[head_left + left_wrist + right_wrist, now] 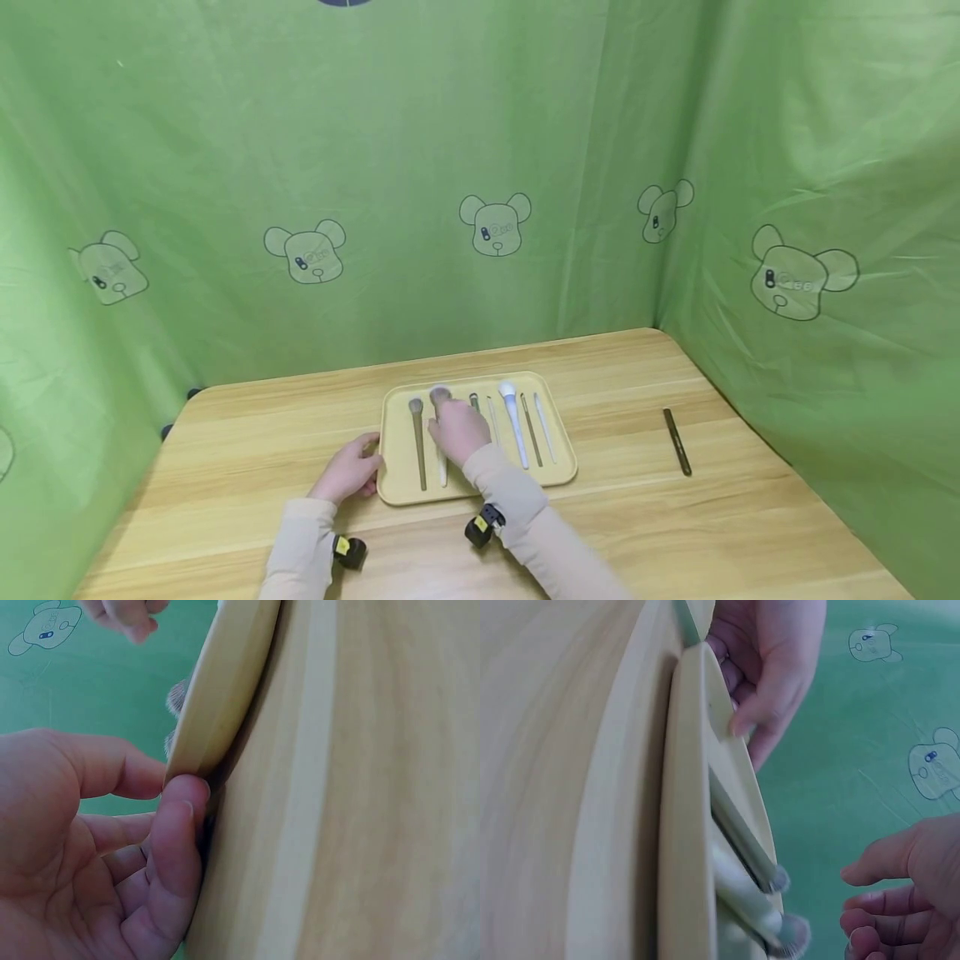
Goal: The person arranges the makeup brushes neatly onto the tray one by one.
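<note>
A pale yellow tray lies on the table, bearing several makeup brushes side by side. My left hand pinches the tray's left rim; in the left wrist view its thumb and a finger meet at the edge. Over the tray hovers my right hand, thumb and fingers apart with nothing between them. Below it lies a fluffy-headed brush, partly hidden. Left of that is a brown-handled brush; to the right are a large blue-white brush, a thin brown one and a slim pale one.
A dark pen-like stick lies on the wooden table, right of the tray. Green curtains printed with bear heads hang behind and at both sides. Each wrist carries a small black camera.
</note>
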The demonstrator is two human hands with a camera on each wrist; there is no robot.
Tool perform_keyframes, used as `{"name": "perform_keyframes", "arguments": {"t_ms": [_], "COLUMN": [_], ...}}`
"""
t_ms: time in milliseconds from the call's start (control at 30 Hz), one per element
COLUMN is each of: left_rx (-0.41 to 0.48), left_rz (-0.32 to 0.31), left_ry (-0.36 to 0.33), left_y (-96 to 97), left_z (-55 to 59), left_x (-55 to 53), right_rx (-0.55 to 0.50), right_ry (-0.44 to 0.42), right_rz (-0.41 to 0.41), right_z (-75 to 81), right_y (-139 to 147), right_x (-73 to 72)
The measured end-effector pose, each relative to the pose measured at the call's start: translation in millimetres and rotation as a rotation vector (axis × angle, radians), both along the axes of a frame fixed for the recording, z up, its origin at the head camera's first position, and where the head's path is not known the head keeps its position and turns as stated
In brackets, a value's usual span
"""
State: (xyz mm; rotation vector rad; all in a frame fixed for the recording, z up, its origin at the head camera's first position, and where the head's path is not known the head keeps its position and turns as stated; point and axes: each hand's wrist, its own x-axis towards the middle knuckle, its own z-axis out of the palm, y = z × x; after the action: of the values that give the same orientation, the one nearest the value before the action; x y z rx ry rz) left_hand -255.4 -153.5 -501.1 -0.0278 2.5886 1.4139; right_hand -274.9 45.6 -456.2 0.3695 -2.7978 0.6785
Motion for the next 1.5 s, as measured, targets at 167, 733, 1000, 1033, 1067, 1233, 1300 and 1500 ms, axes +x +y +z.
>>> {"name": "perform_keyframes", "arguments": {"t_ms": [167,733,1000,1033,1067,1233,1300,1500], "left_rx": [0.004,-0.003,-0.008,-0.008,-0.008,-0.006,-0.008,-0.007], "left_rz": [0.002,0.009,0.007,0.008,0.007,0.006,0.005,0.009], "left_ry": [0.002,0.001,0.002,0.001,0.001,0.001,0.002,0.002], "left_y": [-0.5,-2.3,-1.3,-1.0,-0.8,0.7,1.3,1.0], "left_z": [-2.8,-1.5,-0.2,0.1,0.0,0.2,0.0,-2.0], "left_x": [-0.8,-1.0,-0.1,0.2,0.3,0.3,-0.1,-0.8], "right_rx": [-0.007,-0.005,0.001,0.003,0.005,0.022,0.025,0.025], "right_ry": [0.026,0.04,0.066,0.075,0.082,0.095,0.088,0.045], "right_rz": [0.006,-0.072,-0.104,-0.107,-0.11,-0.132,-0.15,-0.2], "right_z": [1.9,-0.2,-0.9,-1.0,-1.1,1.6,3.4,7.1], "right_y": [21.3,93.0,117.9,121.2,124.8,146.5,156.7,190.3], "right_x": [0.5,-2.9,-2.7,-3.0,-3.5,-5.9,-6.9,-9.1]}}
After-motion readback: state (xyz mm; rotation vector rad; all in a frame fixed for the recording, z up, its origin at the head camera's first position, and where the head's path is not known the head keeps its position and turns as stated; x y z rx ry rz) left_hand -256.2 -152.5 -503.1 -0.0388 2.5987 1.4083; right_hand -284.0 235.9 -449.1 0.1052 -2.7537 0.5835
